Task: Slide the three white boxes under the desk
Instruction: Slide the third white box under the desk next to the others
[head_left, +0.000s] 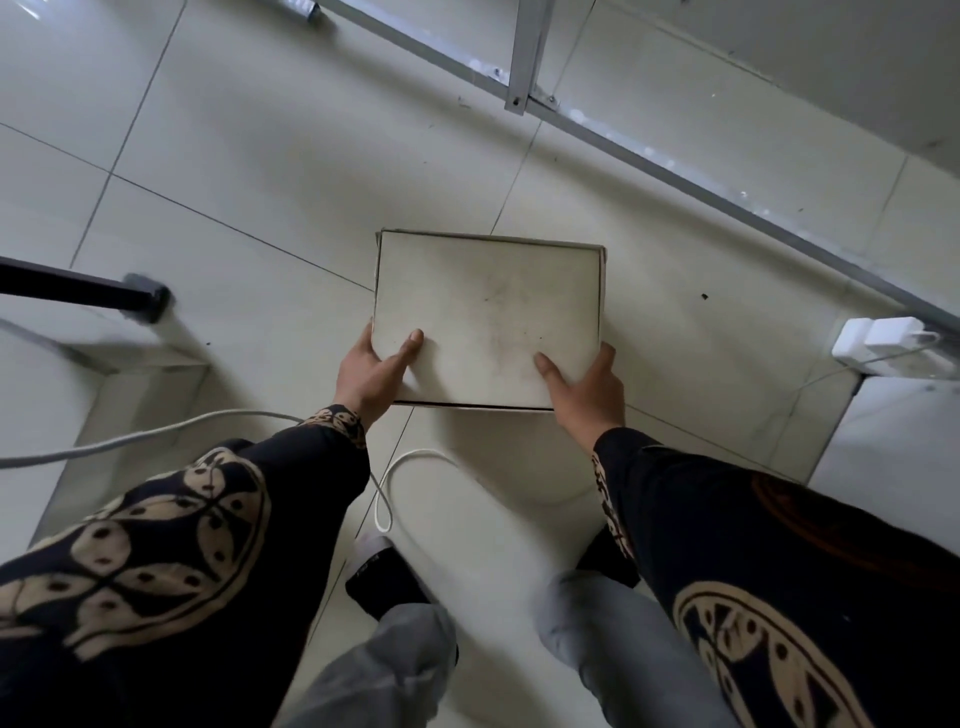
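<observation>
One white box (488, 306), flat and smudged on its lid, is in the middle of the view above the tiled floor. My left hand (371, 371) grips its near left corner, thumb on the lid. My right hand (587, 387) grips its near right corner the same way. The box casts a shadow on the floor below it. A grey metal desk frame (524, 57) with a leg and a floor rail runs across the upper right. No other white box is in view.
A black furniture leg (140, 296) stands at the left. A white power strip with plugs (893, 345) lies at the right beside a white panel. White cables (156, 431) curl over the floor near my feet. Pale floor tiles (260, 130) stretch ahead.
</observation>
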